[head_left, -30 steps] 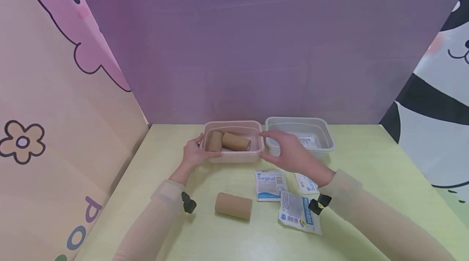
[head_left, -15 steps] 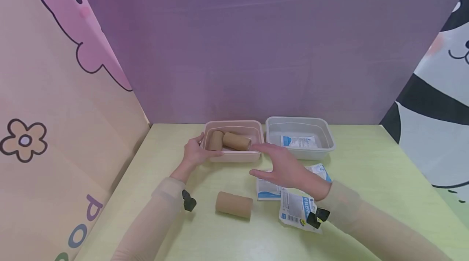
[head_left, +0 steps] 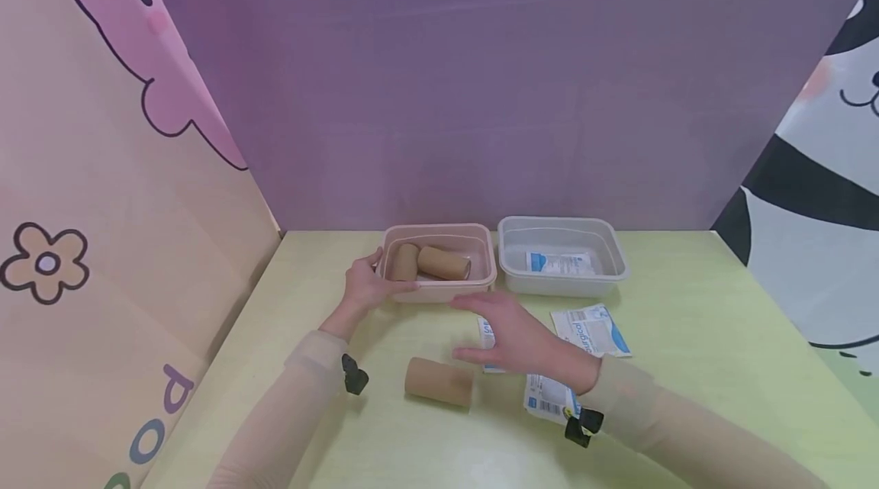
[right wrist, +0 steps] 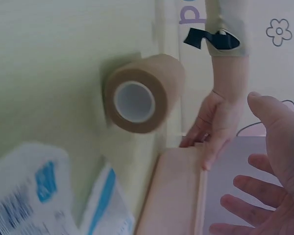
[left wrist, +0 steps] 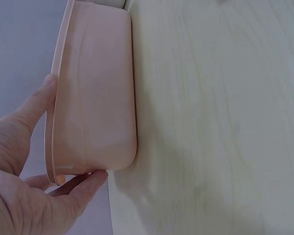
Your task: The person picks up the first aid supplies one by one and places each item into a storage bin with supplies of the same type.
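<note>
My left hand [head_left: 366, 287] grips the left end of a pink plastic box [head_left: 453, 291], thumb along its rim and fingers at the end wall. In the left wrist view the box's side wall [left wrist: 95, 88] stands upright on the table. Two brown rolls [head_left: 442, 264] lie inside it. My right hand [head_left: 518, 334] hovers with fingers spread and holds nothing, above and right of another brown roll [head_left: 438, 382] lying on its side. In the right wrist view that roll [right wrist: 167, 73] shows a white hollow core. Beneath my right hand, surgical packets are partly hidden.
A light grey box [head_left: 559, 287] stands right of the pink one, with a white and blue packet [head_left: 561, 264] inside. On the table [head_left: 687, 367] lie a packet marked "Surgical" [head_left: 594, 330] and another packet [head_left: 547, 397] nearer me. A purple backdrop [head_left: 439, 92] rises behind both boxes.
My right hand has let go of the pink box's right end and come back towards me, over the packets and near the loose roll. My left hand stays on the box.
</note>
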Motion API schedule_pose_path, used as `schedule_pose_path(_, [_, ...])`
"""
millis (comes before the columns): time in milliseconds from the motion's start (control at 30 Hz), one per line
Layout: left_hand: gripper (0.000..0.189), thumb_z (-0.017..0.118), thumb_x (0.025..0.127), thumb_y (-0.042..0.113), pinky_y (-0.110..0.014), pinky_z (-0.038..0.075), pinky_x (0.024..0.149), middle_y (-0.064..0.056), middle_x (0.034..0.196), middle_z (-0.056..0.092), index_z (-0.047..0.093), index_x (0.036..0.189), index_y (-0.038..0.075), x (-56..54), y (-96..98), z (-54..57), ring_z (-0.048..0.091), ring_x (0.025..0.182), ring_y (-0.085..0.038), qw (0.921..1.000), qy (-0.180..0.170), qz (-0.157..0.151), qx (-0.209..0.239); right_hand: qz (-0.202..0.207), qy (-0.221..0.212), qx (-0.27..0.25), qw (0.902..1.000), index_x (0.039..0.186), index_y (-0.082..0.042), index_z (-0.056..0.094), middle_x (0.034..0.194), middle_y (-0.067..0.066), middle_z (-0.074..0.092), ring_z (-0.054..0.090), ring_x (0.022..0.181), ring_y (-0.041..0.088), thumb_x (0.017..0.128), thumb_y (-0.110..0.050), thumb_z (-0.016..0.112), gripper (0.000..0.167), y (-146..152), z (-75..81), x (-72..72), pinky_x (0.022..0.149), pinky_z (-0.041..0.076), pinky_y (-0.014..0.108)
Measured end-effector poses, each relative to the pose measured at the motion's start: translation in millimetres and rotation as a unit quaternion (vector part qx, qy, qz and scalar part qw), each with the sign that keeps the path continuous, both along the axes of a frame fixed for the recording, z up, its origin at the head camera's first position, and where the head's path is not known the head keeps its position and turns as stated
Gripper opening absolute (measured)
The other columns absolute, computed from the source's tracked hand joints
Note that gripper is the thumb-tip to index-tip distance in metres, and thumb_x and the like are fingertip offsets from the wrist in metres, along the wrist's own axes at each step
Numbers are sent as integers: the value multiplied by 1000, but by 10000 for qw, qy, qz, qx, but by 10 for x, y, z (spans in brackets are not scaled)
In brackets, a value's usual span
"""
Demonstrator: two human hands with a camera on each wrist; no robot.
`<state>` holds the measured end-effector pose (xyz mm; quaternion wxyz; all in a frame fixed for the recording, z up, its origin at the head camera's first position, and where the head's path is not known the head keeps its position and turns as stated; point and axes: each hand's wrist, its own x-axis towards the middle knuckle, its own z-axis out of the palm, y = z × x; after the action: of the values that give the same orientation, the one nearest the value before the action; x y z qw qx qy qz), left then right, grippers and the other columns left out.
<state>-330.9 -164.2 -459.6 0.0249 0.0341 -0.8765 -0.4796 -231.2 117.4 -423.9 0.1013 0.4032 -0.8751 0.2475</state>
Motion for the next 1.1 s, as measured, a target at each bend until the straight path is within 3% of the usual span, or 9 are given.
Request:
schedule_pose_path(233, [113,101,72,33,-51,47,120,-18,169,40,40,162,1,0,0,14,42,155,-39,9999,6,-62,84,98,-434,282,9986,143,-7,64,145,11,68,63,137,34,89,-34,87,64,-55,-165,38,114,52,51])
schedule_pose_path(467, [114,101,71,37,-51,50,117,-22,166,45,42,161,2,5,-44,-1,48,151,-40,9999,19,42,-163,253,-742,528,9955,146,-11,63,149,11,66,61,138,35,90,-39,85,67,-159,-276,72,115,50,54])
schedule_pose_path(733, [115,101,71,36,-51,49,118,-22,166,44,41,161,1,-5,-10,10,47,152,-40,10000,38,-45,7,216,-796,739,9938,148,-10,61,151,12,64,60,141,33,89,-37,86,70,-218,-377,86,118,48,53])
schedule_pose_path(967, [115,102,70,35,-51,48,119,-22,167,42,41,161,1,1,-5,7,45,153,-39,10000,12,34,-8,263,-1103,738,9908,150,-11,59,154,12,62,58,143,32,88,-39,87,74,-272,-443,97,120,46,52])
schedule_pose_path(1100, [114,102,70,35,-51,48,119,-22,167,42,41,161,1,1,4,4,44,153,-40,10000,39,41,5,316,-1047,734,9913,148,-11,60,149,10,66,63,136,29,87,-40,88,73,-292,-502,109,116,51,48])
